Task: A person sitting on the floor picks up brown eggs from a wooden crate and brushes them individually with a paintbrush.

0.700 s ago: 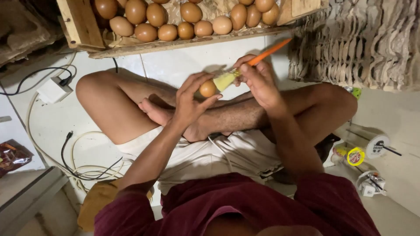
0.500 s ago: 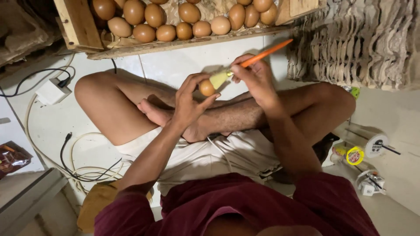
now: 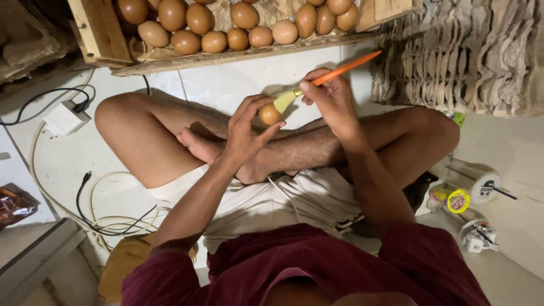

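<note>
A small brown egg [image 3: 269, 114] sits near the middle of the picture, a little toward 12 o'clock. It is up in the air, above the person's crossed legs [image 3: 317, 148].

The left hand [image 3: 245, 136] holds the egg. The thumb and the fingertips pinch it, and the other fingers curl loosely around it. This hand comes up from 7 o'clock.

Just beside the egg, at its 1 o'clock, is a brush [image 3: 317, 82]. It has a long orange handle and pale yellow bristles. The bristles touch the top of the egg. The handle points away toward 2 o'clock.

The right hand [image 3: 333, 101] holds the brush. Its fingers are pressed together around the handle, close to the bristles. This arm comes up from 5 o'clock.

The person sits on a white floor [image 3: 226, 85] and wears pale shorts [image 3: 260, 204] and a dark red shirt [image 3: 294, 266].

At 12 o'clock, well apart from the hands, is a wooden crate [image 3: 102, 28] with many brown eggs [image 3: 226, 28] lying in it.

At 2 o'clock stands a pile of grey egg trays [image 3: 470, 51].

At 9 o'clock a white plug box [image 3: 65, 118] lies on the floor, with black and white wires [image 3: 96, 209] curling toward 8 o'clock.

At 4 o'clock are some rolls of tape [image 3: 470, 195], one of them yellow.
</note>
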